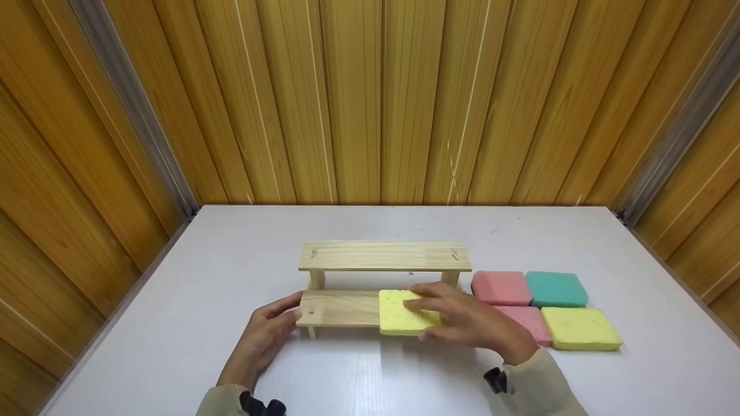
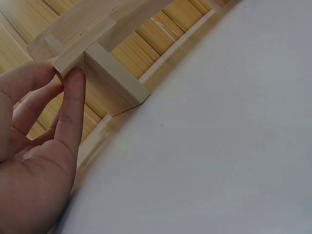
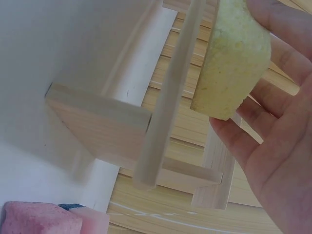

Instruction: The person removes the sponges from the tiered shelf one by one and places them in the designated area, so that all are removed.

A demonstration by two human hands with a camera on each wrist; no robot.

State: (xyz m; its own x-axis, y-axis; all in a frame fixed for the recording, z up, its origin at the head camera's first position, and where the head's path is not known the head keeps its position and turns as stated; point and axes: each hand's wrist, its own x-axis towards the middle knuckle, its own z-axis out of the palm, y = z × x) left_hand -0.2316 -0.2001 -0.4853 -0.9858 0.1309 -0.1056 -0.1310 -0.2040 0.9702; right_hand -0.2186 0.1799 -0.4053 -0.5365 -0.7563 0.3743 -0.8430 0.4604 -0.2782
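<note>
A pale two-tier wooden stand (image 1: 347, 309) is on the table, its upper tier behind the lower one. My left hand (image 1: 263, 335) pinches the left end of the lower tier (image 2: 80, 51) between thumb and fingers. Over the right part of that tier, a yellow sponge (image 1: 399, 316) is gripped by my right hand (image 1: 471, 318), thumb on the near side and fingers across the top and far side. The right wrist view shows the sponge (image 3: 234, 63) close to the tier; whether they touch, I cannot tell.
Right of the stand, several sponges lie grouped: a salmon one (image 1: 502, 288), a green one (image 1: 557, 289), a pink one (image 1: 527, 325) partly behind my right hand, and another yellow one (image 1: 581, 329). Wood-patterned panels (image 1: 381, 104) rise around the white table (image 1: 191, 300).
</note>
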